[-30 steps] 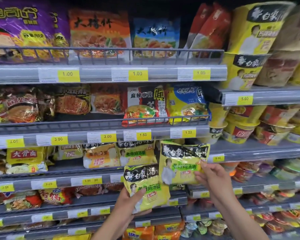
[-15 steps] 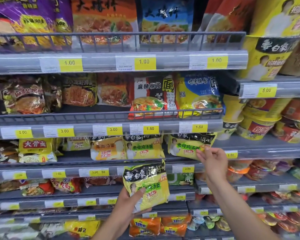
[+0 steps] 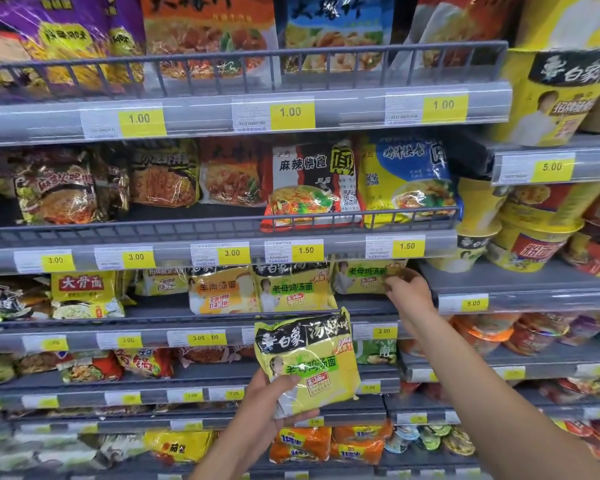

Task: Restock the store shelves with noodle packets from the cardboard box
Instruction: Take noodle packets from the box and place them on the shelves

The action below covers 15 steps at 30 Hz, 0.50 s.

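Note:
My left hand [image 3: 257, 410] grips a yellow and black noodle packet [image 3: 312, 358] by its lower left corner and holds it upright in front of the shelves. My right hand [image 3: 407, 294] reaches onto the third shelf [image 3: 361, 306], its fingers curled on the right edge of a second, matching yellow packet [image 3: 361, 277]. That packet stands on the shelf under the 1.50 price strip, right of a like packet [image 3: 291, 289]. The cardboard box is out of view.
Rows of other noodle packets fill the shelves above and below, behind grey wire rails [image 3: 187, 230]. Stacked yellow and red noodle bowls [image 3: 527, 244] occupy the shelves on the right. Price strips with yellow tags line each shelf front.
My right hand has carried its packet up and back onto the third shelf, where it now stands. My left hand's packet has stayed low. The camera has moved closer to the shelves.

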Available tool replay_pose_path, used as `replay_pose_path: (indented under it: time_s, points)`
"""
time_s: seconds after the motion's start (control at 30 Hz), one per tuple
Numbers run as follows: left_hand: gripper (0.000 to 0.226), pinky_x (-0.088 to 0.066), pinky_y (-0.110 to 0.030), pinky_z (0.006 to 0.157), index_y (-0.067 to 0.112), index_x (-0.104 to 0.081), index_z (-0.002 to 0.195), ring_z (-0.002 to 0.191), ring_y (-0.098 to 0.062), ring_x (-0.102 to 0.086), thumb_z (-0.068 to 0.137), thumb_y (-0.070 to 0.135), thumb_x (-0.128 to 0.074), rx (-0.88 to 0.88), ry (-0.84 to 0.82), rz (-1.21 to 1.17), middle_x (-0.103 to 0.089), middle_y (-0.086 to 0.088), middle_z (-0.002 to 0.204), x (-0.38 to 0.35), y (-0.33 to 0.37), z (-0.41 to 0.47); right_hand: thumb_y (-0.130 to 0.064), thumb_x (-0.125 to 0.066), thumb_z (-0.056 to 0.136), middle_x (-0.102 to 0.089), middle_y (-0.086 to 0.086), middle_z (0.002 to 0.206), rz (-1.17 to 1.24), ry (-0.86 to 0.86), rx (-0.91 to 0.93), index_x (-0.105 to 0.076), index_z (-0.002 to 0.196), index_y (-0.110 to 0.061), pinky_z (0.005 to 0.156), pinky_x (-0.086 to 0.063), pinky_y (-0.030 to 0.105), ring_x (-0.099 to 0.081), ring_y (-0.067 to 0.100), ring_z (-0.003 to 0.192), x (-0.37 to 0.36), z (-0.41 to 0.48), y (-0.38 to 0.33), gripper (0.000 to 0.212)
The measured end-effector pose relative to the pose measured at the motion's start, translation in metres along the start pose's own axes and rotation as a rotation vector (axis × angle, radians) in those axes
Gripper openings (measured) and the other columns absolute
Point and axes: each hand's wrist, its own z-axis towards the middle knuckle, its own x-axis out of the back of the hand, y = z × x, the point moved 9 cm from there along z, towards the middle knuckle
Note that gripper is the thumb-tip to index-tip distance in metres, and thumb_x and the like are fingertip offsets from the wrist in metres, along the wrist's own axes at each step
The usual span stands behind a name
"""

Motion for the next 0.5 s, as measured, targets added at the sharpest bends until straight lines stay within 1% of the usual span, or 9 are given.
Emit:
replay_pose_path:
  time_s: [0.03,0.07,0.1,0.17,0.23,0.33,0.37,0.43,0.5]
  points:
    - [0.036,-0.055,-0.066,0.085,0.010,-0.052,0.126,0.099,-0.043,-0.068,0.094,-0.006,-0.058,0.004,-0.017,-0.004,-0.066,-0.013,0.115,-0.002,-0.001,0.002,-0.032,-0.073,0.070,-0.067,-0.002,0.117,-0.053,-0.012,0.058,-0.058,0.126,-0.023,0.104,-0.049,0.045,-0.063,0.023,0.111,0.004,-0.009,-0.003,0.058]
    - [0.038,-0.055,-0.067,0.086,0.009,-0.052,0.128,0.101,-0.046,-0.068,0.094,-0.009,-0.054,0.004,-0.035,-0.014,-0.066,-0.016,0.117,-0.005,-0.001,0.005,-0.032,-0.073,0.076,-0.066,-0.005,0.119,-0.105,-0.009,0.113,-0.056,0.129,-0.025,0.103,-0.049,0.044,-0.062,0.022,0.110,0.008,-0.022,-0.007,0.056]
    - [0.040,-0.054,-0.067,0.087,0.009,-0.051,0.129,0.103,-0.047,-0.067,0.094,-0.010,-0.051,0.003,-0.055,-0.022,-0.064,-0.017,0.121,-0.008,-0.002,0.008,-0.032,-0.071,0.083,-0.065,-0.007,0.120,-0.152,-0.006,0.161,-0.055,0.131,-0.025,0.100,-0.050,0.044,-0.062,0.022,0.109,0.012,-0.042,-0.014,0.051]
    - [0.054,-0.055,-0.065,0.086,0.012,-0.049,0.136,0.108,-0.049,-0.065,0.086,-0.008,-0.055,-0.007,-0.111,-0.059,-0.056,-0.016,0.135,-0.018,-0.001,0.014,-0.032,-0.067,0.091,-0.066,-0.009,0.116,-0.227,-0.069,0.211,-0.061,0.121,-0.026,0.097,-0.052,0.044,-0.065,0.020,0.106,0.018,-0.073,-0.011,0.032]
    - [0.068,-0.057,-0.062,0.082,0.014,-0.048,0.137,0.106,-0.049,-0.067,0.072,-0.002,-0.058,-0.010,-0.160,-0.076,-0.054,-0.017,0.139,-0.032,0.000,0.022,-0.034,-0.065,0.093,-0.070,-0.012,0.107,-0.318,-0.214,0.192,-0.069,0.106,-0.027,0.093,-0.051,0.033,-0.065,0.010,0.102,0.017,-0.096,0.004,0.015]
    - [0.058,-0.058,-0.060,0.079,0.009,-0.052,0.129,0.104,-0.046,-0.068,0.072,0.000,-0.057,-0.040,-0.187,-0.019,-0.060,-0.022,0.131,-0.056,0.005,0.031,-0.034,-0.068,0.092,-0.074,-0.005,0.098,-0.375,-0.328,0.161,-0.069,0.104,-0.024,0.069,-0.050,0.014,-0.069,0.000,0.082,0.020,-0.109,0.026,0.016]
    - [0.050,-0.058,-0.059,0.080,0.011,-0.053,0.128,0.106,-0.045,-0.067,0.079,-0.003,-0.057,-0.052,-0.191,0.015,-0.062,-0.020,0.129,-0.064,0.007,0.034,-0.033,-0.070,0.091,-0.075,-0.002,0.097,-0.382,-0.329,0.159,-0.068,0.107,-0.022,0.065,-0.052,0.016,-0.071,0.003,0.077,0.023,-0.110,0.030,0.020]
    - [0.038,-0.057,-0.055,0.088,0.027,-0.057,0.118,0.109,-0.031,-0.066,0.094,-0.003,-0.054,-0.098,-0.183,0.140,-0.064,-0.002,0.124,-0.081,0.015,0.035,-0.036,-0.074,0.087,-0.073,0.001,0.101,-0.363,-0.254,0.145,-0.064,0.114,-0.023,0.071,-0.058,0.033,-0.072,0.015,0.080,0.036,-0.103,0.034,0.032]
    - [0.030,-0.049,-0.043,0.092,0.040,-0.053,0.106,0.102,-0.012,-0.058,0.098,0.013,-0.060,-0.195,-0.107,0.445,-0.058,0.013,0.115,-0.088,0.027,0.044,-0.031,-0.076,0.086,-0.071,0.002,0.098,-0.332,-0.164,0.149,-0.057,0.114,-0.024,0.072,-0.058,0.042,-0.070,0.020,0.073,0.047,-0.097,0.028,0.034]
